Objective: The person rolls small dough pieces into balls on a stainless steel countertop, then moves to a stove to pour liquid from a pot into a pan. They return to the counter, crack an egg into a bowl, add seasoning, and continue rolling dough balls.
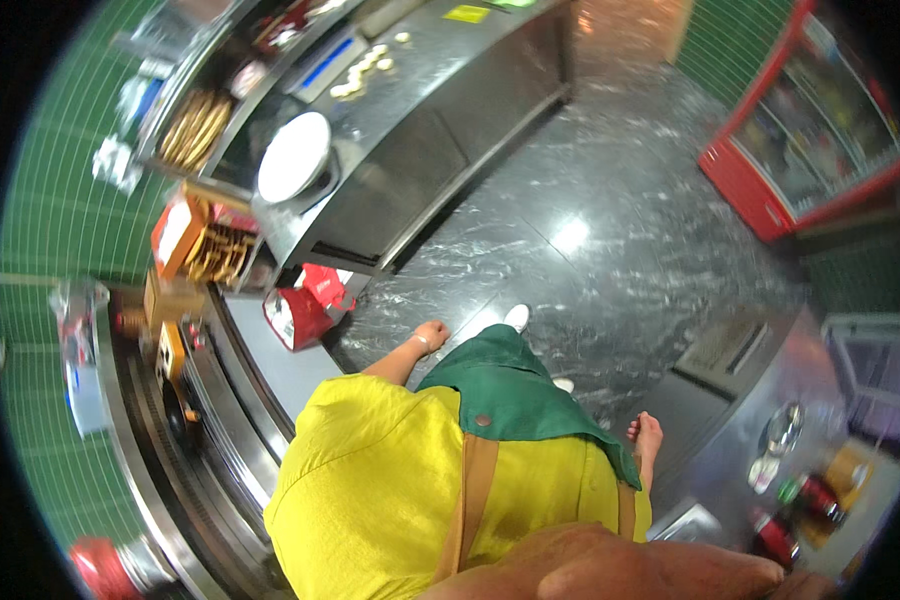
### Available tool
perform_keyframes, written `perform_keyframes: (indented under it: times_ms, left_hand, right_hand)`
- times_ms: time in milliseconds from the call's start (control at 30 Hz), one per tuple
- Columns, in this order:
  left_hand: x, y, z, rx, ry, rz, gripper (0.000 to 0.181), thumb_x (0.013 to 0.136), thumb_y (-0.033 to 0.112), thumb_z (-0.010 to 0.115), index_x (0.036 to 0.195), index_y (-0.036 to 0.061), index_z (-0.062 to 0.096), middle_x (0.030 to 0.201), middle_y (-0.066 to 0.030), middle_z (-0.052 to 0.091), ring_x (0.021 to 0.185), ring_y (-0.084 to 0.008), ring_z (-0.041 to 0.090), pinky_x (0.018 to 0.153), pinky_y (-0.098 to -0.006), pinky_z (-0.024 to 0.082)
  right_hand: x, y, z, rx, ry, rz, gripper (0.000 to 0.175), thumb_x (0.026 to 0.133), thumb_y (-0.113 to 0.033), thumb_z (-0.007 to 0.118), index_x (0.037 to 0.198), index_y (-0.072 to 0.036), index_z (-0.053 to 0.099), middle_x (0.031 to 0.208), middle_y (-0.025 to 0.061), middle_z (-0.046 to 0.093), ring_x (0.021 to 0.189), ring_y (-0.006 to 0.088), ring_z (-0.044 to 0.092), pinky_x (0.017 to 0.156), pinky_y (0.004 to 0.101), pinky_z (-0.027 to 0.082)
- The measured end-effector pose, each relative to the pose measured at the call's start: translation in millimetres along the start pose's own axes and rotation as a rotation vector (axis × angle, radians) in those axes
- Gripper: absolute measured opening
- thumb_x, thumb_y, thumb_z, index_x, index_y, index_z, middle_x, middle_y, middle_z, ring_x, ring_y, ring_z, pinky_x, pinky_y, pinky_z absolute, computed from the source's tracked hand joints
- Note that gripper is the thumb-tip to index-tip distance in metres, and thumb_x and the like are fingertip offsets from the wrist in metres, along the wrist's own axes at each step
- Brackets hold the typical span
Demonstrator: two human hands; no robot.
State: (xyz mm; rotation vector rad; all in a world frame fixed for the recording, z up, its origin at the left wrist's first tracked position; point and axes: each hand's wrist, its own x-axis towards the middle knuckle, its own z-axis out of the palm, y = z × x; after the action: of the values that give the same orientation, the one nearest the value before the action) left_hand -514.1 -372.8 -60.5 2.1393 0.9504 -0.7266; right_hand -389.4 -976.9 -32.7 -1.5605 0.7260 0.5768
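Observation:
My left hand (pixel 433 335) hangs beside the green apron (pixel 525 390), its fingers curled and nothing seen in them. On the other side of the apron, my right hand (pixel 646 429) hangs with loosely bent fingers, no object visible in it. Neither hand touches a counter. Nearest to my left hand are a red bag (pixel 297 318) and a smaller red packet on a low grey surface. A steel counter (pixel 439 142) carries a round white bowl or plate (pixel 295 157) on a stand and several small pale dough pieces (pixel 360 73).
A red-framed glass-door fridge (pixel 810 127) stands at the upper right. Dark marbled tile floor (pixel 592 225) lies ahead. At the left is a metal cooking counter (pixel 217 420) with a pan. A steel worktop (pixel 742 442) at the right holds red-filled jars and a metal bowl.

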Motion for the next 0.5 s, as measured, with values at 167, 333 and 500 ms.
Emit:
perform_keyframes:
  times_ms: [167, 333, 500]
  left_hand:
    - [12, -68, -38, -0.065, 0.366, -0.236, 0.028, 0.092, 0.035, 0.067, 0.1, 0.0083, 0.073, 0.101, -0.0184, 0.076, 0.099, -0.0379, 0.072, 0.088, -0.0466, 0.056]
    - [45, -115, -66, -0.31, 0.644, -0.49, 0.027, 0.092, 0.027, 0.065, 0.109, 0.0083, 0.074, 0.111, -0.0217, 0.074, 0.105, -0.0428, 0.069, 0.095, -0.048, 0.055]
    - [140, -16, -206, -0.2, 1.059, -0.18, 0.053, 0.083, 0.017, 0.075, 0.134, 0.015, 0.062, 0.136, -0.013, 0.056, 0.13, -0.0369, 0.05, 0.107, -0.0512, 0.042]
  right_hand:
    - [65, -79, 52, -0.162, -0.017, -0.077, 0.023, 0.104, -0.027, 0.064, 0.103, -0.004, 0.066, 0.076, 0.0052, 0.065, 0.058, 0.0129, 0.059, 0.051, 0.0279, 0.049]
    - [99, -152, 172, -0.474, -0.312, -0.297, 0.021, 0.102, -0.022, 0.066, 0.1, -0.001, 0.068, 0.074, 0.0064, 0.065, 0.06, 0.0155, 0.058, 0.055, 0.0348, 0.048]
    - [249, -128, 193, -0.851, -0.348, -0.516, 0.025, 0.1, -0.026, 0.07, 0.101, -0.001, 0.071, 0.078, 0.0045, 0.068, 0.072, 0.0157, 0.062, 0.069, 0.0348, 0.053]
